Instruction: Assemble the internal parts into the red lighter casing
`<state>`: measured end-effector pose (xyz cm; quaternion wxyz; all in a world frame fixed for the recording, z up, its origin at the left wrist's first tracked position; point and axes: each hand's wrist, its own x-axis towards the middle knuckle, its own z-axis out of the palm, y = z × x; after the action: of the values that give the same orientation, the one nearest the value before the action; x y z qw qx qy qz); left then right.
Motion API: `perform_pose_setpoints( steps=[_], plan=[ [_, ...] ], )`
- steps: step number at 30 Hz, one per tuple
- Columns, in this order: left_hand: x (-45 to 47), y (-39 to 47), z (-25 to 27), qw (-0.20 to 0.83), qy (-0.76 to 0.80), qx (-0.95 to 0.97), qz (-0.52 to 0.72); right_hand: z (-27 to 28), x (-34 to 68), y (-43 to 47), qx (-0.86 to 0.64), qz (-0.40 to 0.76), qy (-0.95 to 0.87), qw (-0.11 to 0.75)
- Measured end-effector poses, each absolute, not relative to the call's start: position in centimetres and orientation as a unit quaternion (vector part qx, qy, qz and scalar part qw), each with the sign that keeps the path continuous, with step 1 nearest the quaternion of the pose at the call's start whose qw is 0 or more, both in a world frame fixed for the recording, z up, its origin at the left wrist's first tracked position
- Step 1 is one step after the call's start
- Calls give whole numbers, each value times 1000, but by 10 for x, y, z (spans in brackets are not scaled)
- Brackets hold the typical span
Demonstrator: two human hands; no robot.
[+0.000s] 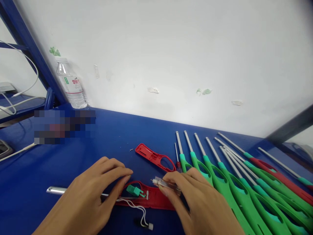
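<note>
- The left hand point(90, 195) lies palm down at 7 o'clock on the blue desk point(110, 137); its fingertips press on the near end of an opened red lighter shell point(156, 197), its grip narrow and closed round nothing.
- The right hand point(202, 202), at 5 o'clock, pinches one clear fuel tube point(166, 184) between thumb and fingers, so its grip is closed on that tube, held just over the red shell.
- Inside the shell sits one green trigger piece point(135, 190); one thin white wire point(137, 209) loops out toward 6 o'clock and ends in a small white cap point(150, 226).
- One silver metal tube point(57, 190) sticks out from under the left hand toward 9 o'clock.
- A second red shell half point(154, 157) lies alone just past the hands at 12 o'clock, with one tiny screw point(131, 149) near its far end.
- One small screwdriver point(177, 160) lies just beside it.
- At 2 to 4 o'clock lies a row of long-nosed lighters: about seven green ones point(227, 189) and one red one point(278, 178), side by side; those at the far right overlap, so the count is unsure.
- One water bottle point(70, 85) stands upright at 11 o'clock against the white wall point(171, 49).
- White cables point(22, 94) hang at 10 o'clock.
</note>
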<state>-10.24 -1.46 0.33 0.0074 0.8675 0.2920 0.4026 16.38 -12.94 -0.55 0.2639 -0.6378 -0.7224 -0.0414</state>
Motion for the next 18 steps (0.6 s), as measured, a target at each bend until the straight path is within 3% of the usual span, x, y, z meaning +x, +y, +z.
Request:
perform_pose_setpoints(
  steps=[6, 18],
  plan=[
    [-97, -35, -15, 81, 257, 892, 362, -8, 178, -125, -581, -66, -775, 239],
    [-85, -33, -2, 55, 238, 897, 368, -8, 177, -126, -570, -67, -775, 266]
  ],
)
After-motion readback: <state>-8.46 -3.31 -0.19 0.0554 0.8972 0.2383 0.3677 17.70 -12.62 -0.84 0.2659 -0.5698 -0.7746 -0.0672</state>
